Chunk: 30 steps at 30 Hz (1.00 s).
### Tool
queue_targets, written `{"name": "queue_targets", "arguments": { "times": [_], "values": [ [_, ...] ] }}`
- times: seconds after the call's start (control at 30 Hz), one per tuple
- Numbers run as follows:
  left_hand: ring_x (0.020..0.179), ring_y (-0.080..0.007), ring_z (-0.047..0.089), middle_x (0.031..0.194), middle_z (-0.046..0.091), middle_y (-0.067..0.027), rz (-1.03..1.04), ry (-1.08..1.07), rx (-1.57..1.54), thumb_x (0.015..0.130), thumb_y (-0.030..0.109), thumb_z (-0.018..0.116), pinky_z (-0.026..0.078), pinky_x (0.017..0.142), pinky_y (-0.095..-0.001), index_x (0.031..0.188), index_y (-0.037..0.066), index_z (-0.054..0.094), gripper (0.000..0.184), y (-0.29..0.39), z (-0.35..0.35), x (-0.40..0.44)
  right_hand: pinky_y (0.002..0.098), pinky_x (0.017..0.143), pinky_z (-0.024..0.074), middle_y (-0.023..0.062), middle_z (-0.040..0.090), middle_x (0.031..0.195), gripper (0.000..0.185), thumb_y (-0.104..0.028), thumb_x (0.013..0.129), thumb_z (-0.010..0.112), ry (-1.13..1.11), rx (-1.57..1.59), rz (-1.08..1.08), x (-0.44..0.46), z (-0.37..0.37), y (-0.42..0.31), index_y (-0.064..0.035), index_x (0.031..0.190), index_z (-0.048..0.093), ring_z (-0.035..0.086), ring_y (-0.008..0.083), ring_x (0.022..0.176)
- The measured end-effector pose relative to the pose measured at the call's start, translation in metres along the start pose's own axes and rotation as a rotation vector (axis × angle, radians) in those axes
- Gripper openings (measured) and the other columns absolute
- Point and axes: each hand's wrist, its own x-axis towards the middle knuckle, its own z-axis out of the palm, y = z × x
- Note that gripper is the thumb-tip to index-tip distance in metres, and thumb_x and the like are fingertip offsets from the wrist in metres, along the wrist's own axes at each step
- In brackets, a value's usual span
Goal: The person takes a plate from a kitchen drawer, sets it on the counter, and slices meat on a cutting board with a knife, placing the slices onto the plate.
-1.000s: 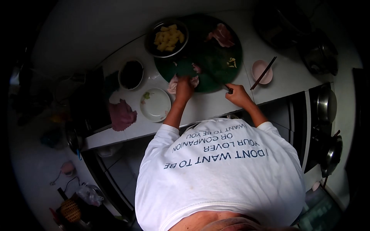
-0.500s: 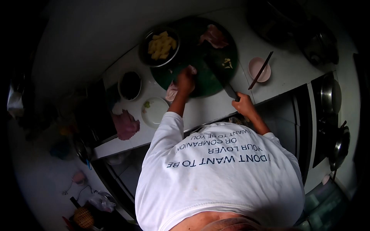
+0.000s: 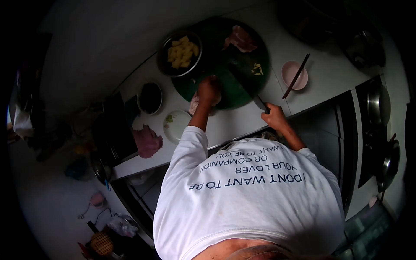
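My right hand [image 3: 274, 116] is closed round the handle of a knife [image 3: 248, 90], whose dark blade lies over the green cutting board [image 3: 236, 102]. My left hand [image 3: 209, 90] is above the board's near left part, its fingers bent and dark. Pale meat [image 3: 194, 104] shows beside and under it; whether the fingers grip it is hidden. A larger piece of pink meat [image 3: 241, 40] rests at the far right of the board, with small yellowish pieces [image 3: 257, 69] nearer. At the board's far left edge is a metal bowl of yellow chunks [image 3: 181, 53].
Right of the board, chopsticks [image 3: 296, 76] lie across a pink bowl [image 3: 289, 71]. To the left are a bowl with dark contents [image 3: 150, 98], a white plate [image 3: 176, 125] and a pinkish cloth [image 3: 147, 141]. Pans [image 3: 378, 105] stand at the far right.
The knife has swung to point away from me, and my right hand has moved slightly. My left hand has shifted a little on the board, over the meat. The view has also shifted.
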Motion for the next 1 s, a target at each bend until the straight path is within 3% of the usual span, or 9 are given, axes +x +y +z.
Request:
{"name": "queue_targets", "arguments": {
  "times": [0.07, 0.1, 0.2, 0.3, 0.4, 0.5, 0.6, 0.83, 1.0],
  "values": [
    [0.075, -0.0231, 0.065, 0.077, 0.067, -0.0107, -0.181, 0.005, -0.284, 0.089, 0.023, 0.057, 0.050, 0.067, -0.0331, 0.081, 0.001, 0.062, 0.024, -0.026, 0.001, 0.004, 0.0377, 0.058, 0.0448, 0.0226, 0.056, 0.066, 0.023, -0.011, 0.070, 0.057, 0.019, 0.022, -0.017, -0.001, 0.001, 0.004, 0.0036, 0.087, 0.060, 0.056, 0.0341, 0.059],
    [0.080, -0.0161, 0.065, 0.081, 0.065, -0.0070, -0.225, -0.202, -0.592, 0.088, 0.013, 0.057, 0.051, 0.068, -0.0294, 0.088, 0.000, 0.062, 0.014, -0.021, -0.019, 0.007, 0.0376, 0.058, 0.0449, 0.0225, 0.056, 0.066, 0.023, -0.011, 0.070, 0.057, 0.017, 0.030, 0.008, -0.001, 0.000, 0.003, 0.0036, 0.087, 0.060, 0.056, 0.0333, 0.058],
    [0.070, -0.0174, 0.061, 0.082, 0.062, -0.0062, -0.365, -0.132, -1.110, 0.086, 0.007, 0.052, 0.048, 0.058, -0.0276, 0.093, 0.001, 0.058, 0.011, 0.017, -0.042, -0.005, 0.0374, 0.058, 0.0449, 0.0221, 0.056, 0.065, 0.024, -0.011, 0.070, 0.057, 0.002, 0.048, 0.074, -0.003, -0.003, 0.003, 0.0036, 0.088, 0.060, 0.056, 0.0311, 0.057],
    [0.068, -0.0184, 0.061, 0.085, 0.062, -0.0080, -0.489, -0.222, -1.229, 0.085, 0.007, 0.055, 0.048, 0.057, -0.0289, 0.094, 0.001, 0.055, 0.011, 0.048, -0.063, -0.006, 0.0373, 0.058, 0.0449, 0.0218, 0.056, 0.065, 0.024, -0.011, 0.070, 0.057, -0.018, 0.048, 0.108, 0.001, -0.001, 0.007, 0.0040, 0.089, 0.060, 0.056, 0.0299, 0.057],
    [0.067, -0.0208, 0.063, 0.087, 0.065, -0.0090, -0.395, -0.430, -0.888, 0.083, 0.007, 0.058, 0.049, 0.055, -0.0300, 0.096, 0.002, 0.057, 0.013, 0.013, -0.052, -0.004, 0.0372, 0.058, 0.0449, 0.0219, 0.056, 0.065, 0.025, -0.012, 0.071, 0.057, -0.032, 0.039, 0.104, 0.001, -0.003, 0.002, 0.0043, 0.090, 0.060, 0.056, 0.0302, 0.057],
    [0.068, -0.0258, 0.065, 0.090, 0.067, -0.0126, -0.125, -0.145, -0.148, 0.079, 0.007, 0.060, 0.050, 0.059, -0.0309, 0.094, 0.005, 0.063, 0.015, -0.007, -0.049, -0.009, 0.0371, 0.058, 0.0451, 0.0222, 0.057, 0.066, 0.025, -0.012, 0.072, 0.057, -0.041, 0.017, 0.081, 0.001, -0.003, -0.005, 0.0044, 0.090, 0.060, 0.056, 0.0316, 0.058],
    [0.078, -0.0315, 0.065, 0.098, 0.065, -0.0152, -0.059, -0.086, -0.266, 0.077, 0.009, 0.063, 0.051, 0.066, -0.0329, 0.088, 0.007, 0.068, 0.013, 0.009, -0.053, -0.012, 0.0369, 0.058, 0.0453, 0.0225, 0.058, 0.067, 0.025, -0.011, 0.072, 0.057, -0.061, -0.003, 0.078, 0.003, -0.001, -0.010, 0.0042, 0.092, 0.060, 0.057, 0.0333, 0.059],
    [0.090, -0.0371, 0.062, 0.106, 0.063, -0.0196, 0.398, 0.026, 0.121, 0.086, 0.018, 0.060, 0.051, 0.072, -0.0391, 0.108, 0.000, 0.056, 0.029, 0.007, -0.010, -0.021, 0.0383, 0.059, 0.0460, 0.0230, 0.059, 0.069, 0.027, -0.012, 0.072, 0.057, -0.118, -0.042, 0.027, 0.008, 0.010, -0.015, 0.0022, 0.095, 0.062, 0.060, 0.0354, 0.062],
    [0.088, -0.0399, 0.060, 0.104, 0.060, -0.0216, 0.257, -0.077, 0.044, 0.078, 0.020, 0.069, 0.049, 0.071, -0.0435, 0.105, 0.000, 0.057, 0.036, 0.020, -0.032, -0.035, 0.0397, 0.060, 0.0464, 0.0236, 0.060, 0.071, 0.027, -0.012, 0.072, 0.057, -0.104, -0.077, -0.001, 0.008, 0.014, -0.008, 0.0014, 0.095, 0.062, 0.060, 0.0379, 0.065]
  ]
}}
